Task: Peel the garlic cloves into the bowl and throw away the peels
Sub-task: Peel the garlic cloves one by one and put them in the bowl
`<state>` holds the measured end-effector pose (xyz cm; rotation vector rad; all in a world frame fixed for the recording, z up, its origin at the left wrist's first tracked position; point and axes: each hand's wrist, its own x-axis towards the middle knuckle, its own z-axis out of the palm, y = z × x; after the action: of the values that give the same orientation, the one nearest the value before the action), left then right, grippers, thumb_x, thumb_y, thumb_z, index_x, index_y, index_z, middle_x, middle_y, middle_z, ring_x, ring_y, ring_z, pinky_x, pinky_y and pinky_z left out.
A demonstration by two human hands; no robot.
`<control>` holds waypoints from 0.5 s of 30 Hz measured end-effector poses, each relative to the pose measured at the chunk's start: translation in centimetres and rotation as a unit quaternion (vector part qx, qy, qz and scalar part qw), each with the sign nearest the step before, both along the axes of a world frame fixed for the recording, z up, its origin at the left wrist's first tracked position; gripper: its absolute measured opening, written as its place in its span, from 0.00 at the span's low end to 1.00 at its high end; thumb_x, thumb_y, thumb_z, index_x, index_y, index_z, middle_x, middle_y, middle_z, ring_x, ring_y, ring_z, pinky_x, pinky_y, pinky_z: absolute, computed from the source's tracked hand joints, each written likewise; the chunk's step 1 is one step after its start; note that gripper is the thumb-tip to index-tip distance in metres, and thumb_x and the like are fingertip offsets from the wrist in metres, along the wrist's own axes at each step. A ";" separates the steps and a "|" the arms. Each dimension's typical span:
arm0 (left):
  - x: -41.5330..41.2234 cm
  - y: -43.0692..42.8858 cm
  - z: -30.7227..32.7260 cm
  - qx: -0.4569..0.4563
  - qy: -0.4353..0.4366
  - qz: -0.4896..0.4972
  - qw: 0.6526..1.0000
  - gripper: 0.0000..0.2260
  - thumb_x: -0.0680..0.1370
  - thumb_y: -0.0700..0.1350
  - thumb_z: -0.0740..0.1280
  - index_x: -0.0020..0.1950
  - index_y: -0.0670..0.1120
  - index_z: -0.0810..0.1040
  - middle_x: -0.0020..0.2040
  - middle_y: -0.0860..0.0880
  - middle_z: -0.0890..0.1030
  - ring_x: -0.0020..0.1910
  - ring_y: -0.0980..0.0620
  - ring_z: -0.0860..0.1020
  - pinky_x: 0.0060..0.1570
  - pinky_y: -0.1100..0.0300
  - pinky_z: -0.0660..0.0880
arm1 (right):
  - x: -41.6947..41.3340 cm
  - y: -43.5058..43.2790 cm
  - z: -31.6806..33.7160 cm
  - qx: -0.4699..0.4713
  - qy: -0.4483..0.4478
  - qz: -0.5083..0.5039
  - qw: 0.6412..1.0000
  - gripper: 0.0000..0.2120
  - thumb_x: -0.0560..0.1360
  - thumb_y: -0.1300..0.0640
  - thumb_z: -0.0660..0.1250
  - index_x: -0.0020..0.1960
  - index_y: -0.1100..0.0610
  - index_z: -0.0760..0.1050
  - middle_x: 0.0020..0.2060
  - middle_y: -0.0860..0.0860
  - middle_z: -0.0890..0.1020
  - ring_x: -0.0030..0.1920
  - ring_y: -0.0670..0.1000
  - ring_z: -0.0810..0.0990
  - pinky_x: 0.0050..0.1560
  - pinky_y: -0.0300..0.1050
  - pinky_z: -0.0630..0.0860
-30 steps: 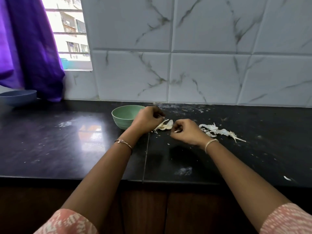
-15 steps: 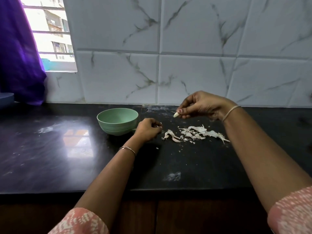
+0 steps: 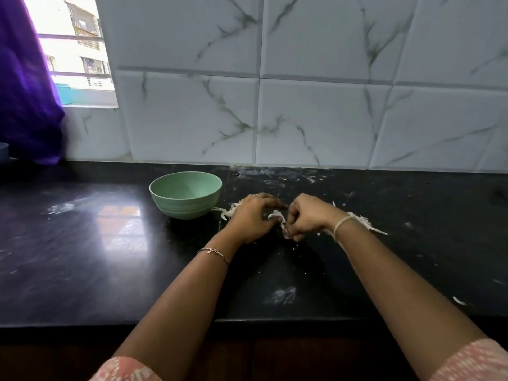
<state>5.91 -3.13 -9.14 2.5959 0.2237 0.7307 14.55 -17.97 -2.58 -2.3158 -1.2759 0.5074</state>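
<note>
The green bowl (image 3: 187, 207) on the black counter (image 3: 110, 257) shows only plain green inside, and just right of it the left hand (image 3: 253, 218) and right hand (image 3: 305, 218), fingers curled, meet and pinch a white garlic piece (image 3: 276, 215) between them, amid loose peels (image 3: 362, 221).

Quick count: 1 green bowl (image 3: 187, 207) left of centre, 2 hands mid-frame, left hand (image 3: 248, 218) and right hand (image 3: 306, 217), 2 bracelets (image 3: 213, 251) (image 3: 342, 224), 1 per wrist, 1 purple curtain (image 3: 24, 92) and 1 window (image 3: 74, 45) upper left. Garlic peels (image 3: 362, 221): too many scraps to count.
</note>
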 end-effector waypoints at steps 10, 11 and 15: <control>-0.9 -0.6 0.4 0.104 0.082 0.136 0.982 0.11 0.78 0.51 0.66 0.59 0.57 0.81 0.63 0.53 0.77 0.65 0.48 0.70 0.61 0.47 0.66 | 1.1 -1.3 0.6 0.071 0.049 0.029 0.996 0.02 0.71 0.63 0.75 0.43 0.61 0.83 0.35 0.50 0.85 0.35 0.44 0.81 0.39 0.38 0.78; -1.1 -0.6 0.5 0.096 0.075 0.140 0.983 0.12 0.78 0.48 0.65 0.61 0.56 0.80 0.65 0.53 0.75 0.66 0.48 0.69 0.62 0.48 0.66 | 1.3 -1.1 -0.6 0.023 -0.014 0.029 0.999 0.03 0.71 0.60 0.76 0.43 0.59 0.84 0.35 0.48 0.84 0.37 0.44 0.80 0.42 0.40 0.77; -1.2 -0.9 0.8 0.051 0.016 0.101 0.994 0.21 0.74 0.43 0.67 0.66 0.56 0.76 0.64 0.51 0.74 0.65 0.48 0.69 0.64 0.49 0.67 | 2.5 -0.9 -2.2 0.111 -0.051 -0.026 0.992 0.06 0.71 0.52 0.75 0.41 0.55 0.85 0.37 0.49 0.84 0.38 0.47 0.80 0.41 0.42 0.76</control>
<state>4.67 -4.07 -8.32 2.7101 0.4748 0.7895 17.03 -18.83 -4.76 -2.2047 -1.2453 0.2191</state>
